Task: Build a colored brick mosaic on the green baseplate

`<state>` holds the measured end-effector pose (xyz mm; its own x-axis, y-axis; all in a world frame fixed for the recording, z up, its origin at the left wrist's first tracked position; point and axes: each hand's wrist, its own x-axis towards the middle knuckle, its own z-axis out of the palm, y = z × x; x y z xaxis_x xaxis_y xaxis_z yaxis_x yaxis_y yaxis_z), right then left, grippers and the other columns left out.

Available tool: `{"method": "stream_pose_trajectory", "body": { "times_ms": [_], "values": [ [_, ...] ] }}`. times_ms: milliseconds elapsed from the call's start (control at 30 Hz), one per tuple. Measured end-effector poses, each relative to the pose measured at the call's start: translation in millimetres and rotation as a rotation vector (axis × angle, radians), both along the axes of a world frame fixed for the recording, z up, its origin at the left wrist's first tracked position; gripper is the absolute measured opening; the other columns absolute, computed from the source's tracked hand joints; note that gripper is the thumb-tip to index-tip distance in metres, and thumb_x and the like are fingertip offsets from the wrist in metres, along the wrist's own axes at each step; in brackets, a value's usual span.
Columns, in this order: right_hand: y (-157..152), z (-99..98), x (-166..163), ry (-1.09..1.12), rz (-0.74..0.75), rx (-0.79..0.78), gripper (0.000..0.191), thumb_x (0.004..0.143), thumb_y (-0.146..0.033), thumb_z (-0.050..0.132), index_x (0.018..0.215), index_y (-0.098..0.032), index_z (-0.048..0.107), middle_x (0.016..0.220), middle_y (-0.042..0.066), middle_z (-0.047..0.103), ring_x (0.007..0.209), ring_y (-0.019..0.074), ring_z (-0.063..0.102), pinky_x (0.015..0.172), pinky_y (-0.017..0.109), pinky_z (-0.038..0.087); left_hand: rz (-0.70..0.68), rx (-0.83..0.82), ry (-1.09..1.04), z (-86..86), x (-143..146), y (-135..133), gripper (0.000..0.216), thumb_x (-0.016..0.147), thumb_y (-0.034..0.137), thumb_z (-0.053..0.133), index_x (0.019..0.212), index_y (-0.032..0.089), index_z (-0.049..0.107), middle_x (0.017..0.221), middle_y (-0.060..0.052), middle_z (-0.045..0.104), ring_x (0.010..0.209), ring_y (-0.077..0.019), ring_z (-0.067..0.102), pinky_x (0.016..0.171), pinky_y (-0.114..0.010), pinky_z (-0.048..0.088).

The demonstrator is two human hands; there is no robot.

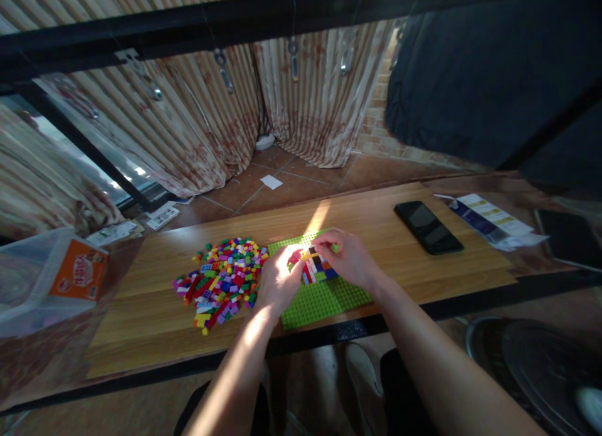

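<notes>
A green studded baseplate [324,304] lies on the wooden table, with a cluster of multicoloured toy building bricks [320,271] on its middle. My left hand [278,276] curls in at the left of this cluster, thumb and fingers closed near a reddish brick. From the right, my right hand [350,255] reaches over the cluster's far edge, with thumb and index finger pinched together. The fingers hide whatever either hand may hold. Left of the plate, near my left hand, spreads a loose pile of small coloured bricks [230,282].
A black phone [427,227] lies on the right of the wooden table [155,298], near a printed leaflet [493,219]. Beyond the table's left end stands a clear plastic box [32,279] with an orange label. A dark metal bar runs along the table's near edge.
</notes>
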<state>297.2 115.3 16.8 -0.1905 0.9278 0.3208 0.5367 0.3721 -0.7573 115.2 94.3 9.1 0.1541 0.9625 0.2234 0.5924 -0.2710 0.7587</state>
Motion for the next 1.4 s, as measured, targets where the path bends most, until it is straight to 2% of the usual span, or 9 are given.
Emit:
{"method": "stream_pose_trajectory", "body": {
  "times_ms": [133, 267, 400, 500, 667, 800, 933, 1133, 1400],
  "values": [
    [-4.6, 5.3, -1.7, -0.033, 0.143, -0.024, 0.016, 0.086, -0.017, 0.059, 0.092, -0.021, 0.073, 0.095, 0.005, 0.072, 0.089, 0.0172, 0.065, 0.083, 0.031, 0.048, -0.02, -0.013, -0.068, 1.4, 2.9, -0.6, 0.026, 0.086, 0.018, 0.058, 0.11, 0.023, 0.065, 0.103, 0.0, 0.074, 0.095, -0.0157, 0.069, 0.088, -0.03, 0.054],
    [-5.5, 5.0, -1.2, -0.035, 0.168, -0.04, 0.018, 0.087, -0.015, 0.058, 0.09, -0.023, 0.074, 0.093, 0.003, 0.072, 0.086, 0.0161, 0.065, 0.08, 0.029, 0.048, -0.042, -0.006, -0.191, -0.3, 8.7, -0.1, 0.03, 0.083, 0.012, 0.057, 0.11, 0.022, 0.065, 0.102, -0.001, 0.074, 0.096, -0.0146, 0.069, 0.088, -0.027, 0.054],
    [-5.4, 4.2, 1.8, 0.003, 0.181, -0.073, 0.019, 0.088, -0.015, 0.058, 0.091, -0.023, 0.074, 0.093, 0.003, 0.072, 0.086, 0.0156, 0.065, 0.08, 0.029, 0.048, -0.023, -0.033, -0.21, -1.7, 13.6, -1.1, 0.031, 0.083, 0.015, 0.061, 0.114, 0.02, 0.065, 0.101, -0.002, 0.074, 0.09, -0.0148, 0.07, 0.08, -0.025, 0.056],
    [-4.9, 4.0, 10.0, -0.011, 0.149, -0.066, 0.016, 0.087, -0.015, 0.059, 0.09, -0.021, 0.074, 0.091, 0.003, 0.072, 0.086, 0.0159, 0.064, 0.08, 0.03, 0.047, 0.008, -0.029, -0.166, -0.4, 14.5, -2.3, 0.033, 0.084, 0.02, 0.062, 0.117, 0.021, 0.064, 0.103, -0.004, 0.074, 0.086, -0.0149, 0.07, 0.077, -0.026, 0.056],
    [-2.6, -2.3, 38.2, -0.043, 0.069, -0.062, 0.013, 0.087, -0.02, 0.06, 0.086, -0.019, 0.072, 0.088, 0.004, 0.071, 0.084, 0.0167, 0.064, 0.078, 0.03, 0.048, 0.124, 0.037, -0.073, -2.1, 10.8, 1.5, 0.028, 0.085, 0.019, 0.06, 0.113, 0.019, 0.065, 0.107, -0.007, 0.072, 0.098, -0.0189, 0.067, 0.091, -0.035, 0.054],
    [-1.2, -13.4, 53.7, -0.076, 0.062, -0.129, 0.013, 0.085, -0.022, 0.061, 0.084, -0.019, 0.073, 0.086, 0.005, 0.071, 0.08, 0.0165, 0.064, 0.073, 0.029, 0.048, 0.175, 0.01, -0.058, -10.4, 8.9, 7.0, 0.027, 0.082, 0.017, 0.062, 0.109, 0.017, 0.065, 0.107, -0.009, 0.071, 0.095, -0.0206, 0.067, 0.09, -0.038, 0.055],
    [1.1, -22.1, 52.2, -0.066, 0.062, -0.168, 0.011, 0.082, -0.023, 0.064, 0.084, -0.019, 0.074, 0.085, 0.004, 0.071, 0.078, 0.016, 0.064, 0.072, 0.028, 0.048, 0.18, -0.019, -0.005, -14.9, 10.9, 8.2, 0.031, 0.082, 0.018, 0.063, 0.112, 0.018, 0.064, 0.109, -0.01, 0.07, 0.097, -0.022, 0.067, 0.089, -0.04, 0.055],
    [5.9, -29.2, 42.3, 0.001, 0.063, -0.256, 0.008, 0.079, -0.022, 0.067, 0.081, -0.018, 0.074, 0.082, 0.003, 0.073, 0.075, 0.0154, 0.064, 0.07, 0.028, 0.048, 0.158, -0.066, 0.05, -12.4, 13.6, 6.5, 0.034, 0.082, 0.017, 0.061, 0.116, 0.016, 0.062, 0.116, -0.012, 0.067, 0.102, -0.0226, 0.065, 0.096, -0.041, 0.051],
    [10.2, -36.4, 38.8, 0.211, 0.022, -0.426, 0.009, 0.071, -0.024, 0.069, 0.074, -0.016, 0.072, 0.071, 0.002, 0.07, 0.065, 0.0131, 0.06, 0.064, 0.027, 0.046, 0.142, -0.036, 0.044, -8.7, 17.3, 3.1, 0.022, 0.081, 0.016, 0.06, 0.101, 0.019, 0.066, 0.105, -0.007, 0.068, 0.1, -0.0203, 0.063, 0.092, -0.035, 0.05]
  ]
}}
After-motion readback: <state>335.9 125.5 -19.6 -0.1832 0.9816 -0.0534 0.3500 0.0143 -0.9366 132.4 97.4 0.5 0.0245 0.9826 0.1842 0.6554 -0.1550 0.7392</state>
